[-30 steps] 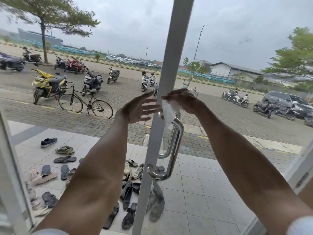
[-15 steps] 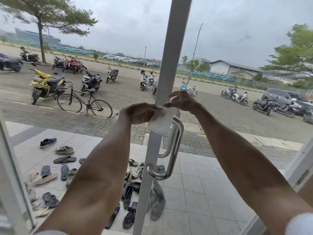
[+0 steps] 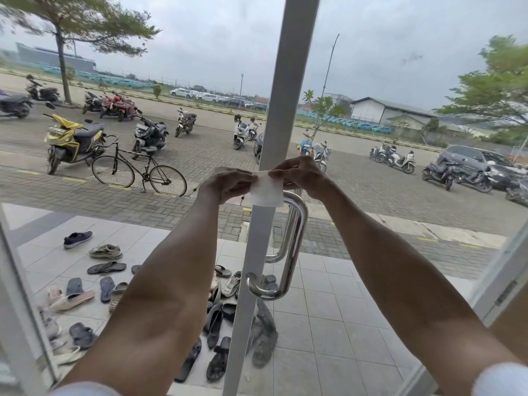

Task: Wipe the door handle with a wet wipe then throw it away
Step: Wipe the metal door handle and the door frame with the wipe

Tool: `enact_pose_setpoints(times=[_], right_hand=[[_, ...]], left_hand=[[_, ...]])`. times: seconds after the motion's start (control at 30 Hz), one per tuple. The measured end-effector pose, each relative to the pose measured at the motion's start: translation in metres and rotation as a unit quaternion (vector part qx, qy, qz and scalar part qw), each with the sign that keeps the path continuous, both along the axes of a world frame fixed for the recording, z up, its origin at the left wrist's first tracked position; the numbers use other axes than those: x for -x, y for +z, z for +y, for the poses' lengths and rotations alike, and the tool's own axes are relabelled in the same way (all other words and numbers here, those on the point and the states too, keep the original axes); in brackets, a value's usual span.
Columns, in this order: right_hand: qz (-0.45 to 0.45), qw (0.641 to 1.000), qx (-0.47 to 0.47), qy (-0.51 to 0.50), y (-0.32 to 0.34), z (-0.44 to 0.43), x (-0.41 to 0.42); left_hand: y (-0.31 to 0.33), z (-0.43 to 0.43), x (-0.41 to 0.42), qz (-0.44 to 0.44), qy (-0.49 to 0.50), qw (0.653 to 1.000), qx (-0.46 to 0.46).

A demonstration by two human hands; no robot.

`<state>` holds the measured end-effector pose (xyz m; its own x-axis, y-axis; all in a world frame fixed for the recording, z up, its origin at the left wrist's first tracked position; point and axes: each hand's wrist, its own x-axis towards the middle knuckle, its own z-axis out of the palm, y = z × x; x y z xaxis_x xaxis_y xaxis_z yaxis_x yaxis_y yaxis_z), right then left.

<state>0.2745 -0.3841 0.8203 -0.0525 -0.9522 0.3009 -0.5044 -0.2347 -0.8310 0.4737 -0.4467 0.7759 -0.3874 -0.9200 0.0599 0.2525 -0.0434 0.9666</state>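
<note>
A white wet wipe hangs spread flat between my two hands, in front of the door's white frame. My left hand pinches its upper left corner and my right hand pinches its upper right corner. The shiny chrome door handle, a tall D-shaped bar, is fixed to the frame just below and right of the wipe. The wipe's lower edge overlaps the handle's top bend; I cannot tell whether they touch.
The glass door looks out on a tiled porch with several sandals and shoes scattered at the left. Beyond are a bicycle, parked scooters and a dark car. Another frame with a hinge stands at the right.
My left hand, open a second ago, has closed on the wipe's left corner. Both hands have pulled the crumpled wipe out into a flat sheet above the handle.
</note>
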Motion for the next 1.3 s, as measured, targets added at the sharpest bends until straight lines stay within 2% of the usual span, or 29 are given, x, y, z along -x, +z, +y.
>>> enact_pose_setpoints(times=[0.1,0.17,0.23,0.33,0.43,0.53,0.6,0.7,0.8,0.93,1.2,1.3], right_hand=[[-0.016,0.999,0.015,-0.035,0.001,-0.003,-0.001],[0.012,0.996,0.043,-0.081,0.000,-0.010,-0.003],[0.048,0.989,0.060,-0.125,-0.005,-0.020,-0.006],[0.106,0.975,0.063,-0.184,-0.017,-0.036,-0.009],[0.195,0.947,0.044,-0.253,-0.030,-0.045,-0.009],[0.222,0.927,0.031,-0.302,-0.036,-0.049,-0.008],[0.238,0.922,0.063,-0.299,-0.034,-0.050,-0.011],[0.257,0.931,0.096,-0.242,-0.032,-0.050,-0.020],[0.306,0.926,0.071,-0.211,-0.036,-0.046,-0.026],[0.332,0.917,0.062,-0.213,-0.038,-0.033,-0.021],[0.407,0.881,0.099,-0.222,-0.045,-0.015,-0.039],[0.465,0.851,0.111,-0.218,-0.045,-0.019,-0.053]], left_hand=[[-0.004,-0.007,-0.001,0.057,0.068,0.996,-0.016],[-0.005,-0.010,0.001,0.086,0.092,0.992,-0.022],[-0.006,-0.014,0.006,0.080,0.118,0.990,-0.018],[-0.009,-0.022,0.014,-0.018,0.151,0.988,0.022],[-0.014,-0.023,0.020,-0.130,0.111,0.983,0.069],[-0.021,-0.020,0.026,-0.153,0.055,0.984,0.073],[-0.026,-0.021,0.029,-0.145,0.049,0.986,0.069],[-0.030,-0.024,0.031,-0.130,0.048,0.988,0.062],[-0.028,-0.025,0.031,-0.129,0.046,0.989,0.053],[-0.027,-0.035,0.033,-0.147,0.118,0.980,0.060],[-0.019,-0.039,0.044,-0.135,0.179,0.969,0.102],[-0.019,-0.043,0.047,-0.125,0.190,0.969,0.100]])
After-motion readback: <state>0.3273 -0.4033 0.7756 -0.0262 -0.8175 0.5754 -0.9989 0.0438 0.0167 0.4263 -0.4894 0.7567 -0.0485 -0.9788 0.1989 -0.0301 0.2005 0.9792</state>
